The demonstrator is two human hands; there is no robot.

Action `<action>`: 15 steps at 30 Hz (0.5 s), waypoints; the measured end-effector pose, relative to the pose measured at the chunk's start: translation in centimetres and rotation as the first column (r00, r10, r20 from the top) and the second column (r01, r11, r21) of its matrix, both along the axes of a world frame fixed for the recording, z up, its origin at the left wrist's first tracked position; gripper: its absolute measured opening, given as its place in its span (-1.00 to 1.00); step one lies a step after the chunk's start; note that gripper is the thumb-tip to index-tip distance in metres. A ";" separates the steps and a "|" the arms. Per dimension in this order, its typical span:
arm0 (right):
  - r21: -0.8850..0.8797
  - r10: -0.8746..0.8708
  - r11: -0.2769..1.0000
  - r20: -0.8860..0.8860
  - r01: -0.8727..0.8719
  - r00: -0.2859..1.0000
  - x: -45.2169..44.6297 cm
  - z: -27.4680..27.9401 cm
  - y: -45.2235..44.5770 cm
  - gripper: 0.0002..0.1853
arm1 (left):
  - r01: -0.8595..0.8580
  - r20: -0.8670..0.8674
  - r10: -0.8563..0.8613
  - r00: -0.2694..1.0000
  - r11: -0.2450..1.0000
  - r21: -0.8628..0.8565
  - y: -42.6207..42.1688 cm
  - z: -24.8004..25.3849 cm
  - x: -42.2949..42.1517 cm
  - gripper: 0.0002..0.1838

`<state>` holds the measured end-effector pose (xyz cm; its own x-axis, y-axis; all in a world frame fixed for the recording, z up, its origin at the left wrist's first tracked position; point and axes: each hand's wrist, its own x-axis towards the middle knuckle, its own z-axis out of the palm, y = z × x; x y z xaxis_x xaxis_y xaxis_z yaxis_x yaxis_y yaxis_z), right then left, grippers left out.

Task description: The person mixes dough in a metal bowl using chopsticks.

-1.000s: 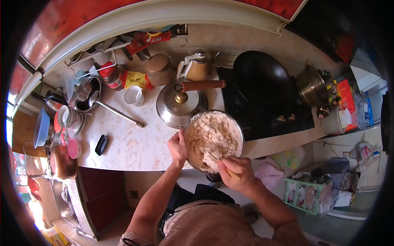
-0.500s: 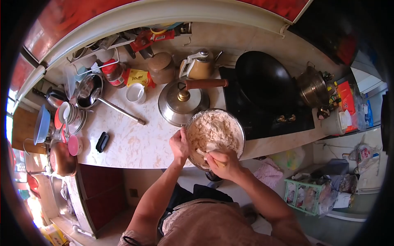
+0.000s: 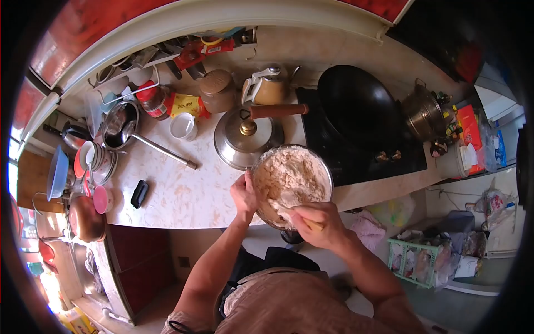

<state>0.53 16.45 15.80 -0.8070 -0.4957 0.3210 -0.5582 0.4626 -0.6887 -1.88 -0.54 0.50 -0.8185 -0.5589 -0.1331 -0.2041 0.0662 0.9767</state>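
A metal bowl (image 3: 330, 177) stands at the counter's front edge, partly over it. Crumbly, pale dough (image 3: 292, 170) fills much of it. My left hand (image 3: 245, 196) is closed on the bowl's left rim. Low on the right side, my right hand (image 3: 318, 222) is wrapped round a wooden utensil (image 3: 314, 225); the butt of its handle shows below the fist. Its head is down in the mixture and coated, so I cannot make out its shape. A steel pot lid with a brass knob (image 3: 248, 127) lies just behind the bowl.
The black stove (image 3: 356, 171) carries a wok (image 3: 356, 106) on the right. Behind stand a kettle (image 3: 271, 89) and a brown jar (image 3: 217, 92). Leftward are a plastic cup (image 3: 183, 128), a long-handled ladle (image 3: 164, 150), a black case (image 3: 139, 193) and stacked bowls (image 3: 100, 158).
My right hand has shifted right and slightly down, with the utensil at a lower slant. The dough's surface looks rearranged. My left hand stays on the rim.
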 end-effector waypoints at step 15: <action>0.036 0.083 0.996 -0.023 -0.082 0.996 -2.9 0.3 2.0 -0.91 | 0.000 -0.034 0.000 0.999 1.000 -0.008 -0.3 0.7 0.0 -0.52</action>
<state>-2.34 18.43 16.14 -0.7548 -0.5716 0.3217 -0.6120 0.4374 -0.6588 -1.87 -0.85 1.20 -0.8226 -0.5596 -0.1007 -0.1709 0.0744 0.9825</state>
